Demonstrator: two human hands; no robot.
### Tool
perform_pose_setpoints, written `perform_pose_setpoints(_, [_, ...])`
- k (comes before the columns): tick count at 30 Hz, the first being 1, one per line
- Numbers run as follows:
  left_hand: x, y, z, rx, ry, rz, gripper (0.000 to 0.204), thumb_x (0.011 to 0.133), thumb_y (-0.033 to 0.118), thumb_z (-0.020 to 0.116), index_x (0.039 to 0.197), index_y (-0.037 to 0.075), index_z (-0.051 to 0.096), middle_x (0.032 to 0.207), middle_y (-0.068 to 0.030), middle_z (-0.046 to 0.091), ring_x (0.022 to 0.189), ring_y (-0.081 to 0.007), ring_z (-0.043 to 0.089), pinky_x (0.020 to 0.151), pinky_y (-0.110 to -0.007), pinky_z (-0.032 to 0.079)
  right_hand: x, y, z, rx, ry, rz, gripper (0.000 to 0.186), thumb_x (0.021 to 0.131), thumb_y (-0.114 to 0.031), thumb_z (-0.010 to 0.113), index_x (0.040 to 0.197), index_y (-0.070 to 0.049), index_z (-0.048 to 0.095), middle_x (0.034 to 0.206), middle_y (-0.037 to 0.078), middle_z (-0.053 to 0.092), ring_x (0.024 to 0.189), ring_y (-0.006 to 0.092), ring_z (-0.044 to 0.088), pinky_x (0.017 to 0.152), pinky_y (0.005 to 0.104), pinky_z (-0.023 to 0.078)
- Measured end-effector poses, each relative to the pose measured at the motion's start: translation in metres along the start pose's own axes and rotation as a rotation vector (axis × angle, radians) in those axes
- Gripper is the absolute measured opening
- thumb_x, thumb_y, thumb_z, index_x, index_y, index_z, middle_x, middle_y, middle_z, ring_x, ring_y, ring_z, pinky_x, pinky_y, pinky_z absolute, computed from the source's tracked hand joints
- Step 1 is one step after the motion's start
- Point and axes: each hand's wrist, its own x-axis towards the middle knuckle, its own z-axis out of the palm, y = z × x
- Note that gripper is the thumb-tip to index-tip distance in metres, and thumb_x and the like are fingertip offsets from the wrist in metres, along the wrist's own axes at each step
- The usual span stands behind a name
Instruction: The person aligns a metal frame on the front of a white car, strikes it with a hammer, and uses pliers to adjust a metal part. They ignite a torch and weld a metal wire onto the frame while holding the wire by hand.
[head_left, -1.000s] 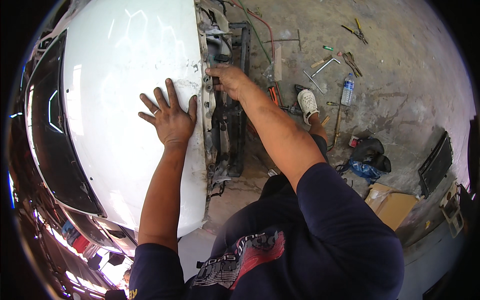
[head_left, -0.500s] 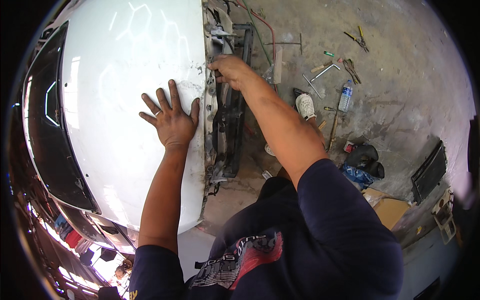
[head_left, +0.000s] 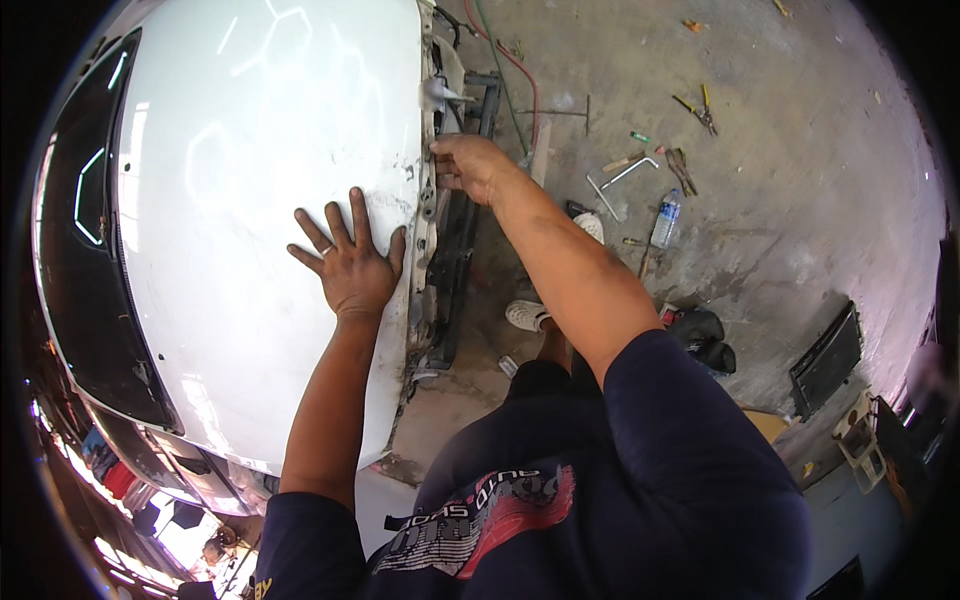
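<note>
A white car hood (head_left: 250,270) fills the left side, with dark scuffs close to its front edge. Flat on its painted surface lies my left hand (head_left: 358,270), open, fingers spread, a ring on one finger. My right hand (head_left: 468,168) is at the hood's front edge, its fingers bent closed against the rim; some fingertips are hidden there. Below that edge runs the exposed front frame (head_left: 462,270) of the car, dark metal with no bumper over it.
On the concrete floor to the right lie yellow-handled pliers (head_left: 700,108), an L-shaped wrench (head_left: 632,172), other pliers (head_left: 681,170) and a water bottle (head_left: 665,220). A red hose (head_left: 520,75) runs beyond the car front. A black panel (head_left: 828,360) lies farther right.
The view has shifted, and the floor things now appear farther left. More of one white shoe shows. Both hands keep about the same places on the hood.
</note>
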Motion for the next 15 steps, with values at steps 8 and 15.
perform_pose_setpoints(8, [-0.001, -0.004, 0.001, -0.058, 0.008, -0.009, 0.09, 0.095, 0.062, 0.062, 0.166, 0.016, 0.03, 0.153, -0.0229, 0.039, 0.156, -0.0569, 0.007, 0.115, -0.083, 0.009, 0.014, -0.033, 0.031, 0.264, 0.181, 0.019, 0.045, 0.104, -0.028, 0.065, 0.14, -0.004, 0.058, 0.145, 0.016, 0.06, 0.134, 0.0339, 0.053, 0.119, 0.0518, 0.034])
perform_pose_setpoints(15, [0.004, -0.008, 0.0, -0.08, -0.013, -0.015, 0.093, 0.093, 0.062, 0.065, 0.167, 0.018, 0.03, 0.153, -0.0242, 0.041, 0.156, -0.0584, 0.006, 0.115, -0.083, 0.006, 0.047, -0.039, 0.028, 0.422, 0.079, -0.015, 0.054, 0.102, -0.034, 0.069, 0.144, -0.002, 0.055, 0.151, 0.015, 0.056, 0.141, 0.0324, 0.049, 0.122, 0.0492, 0.03])
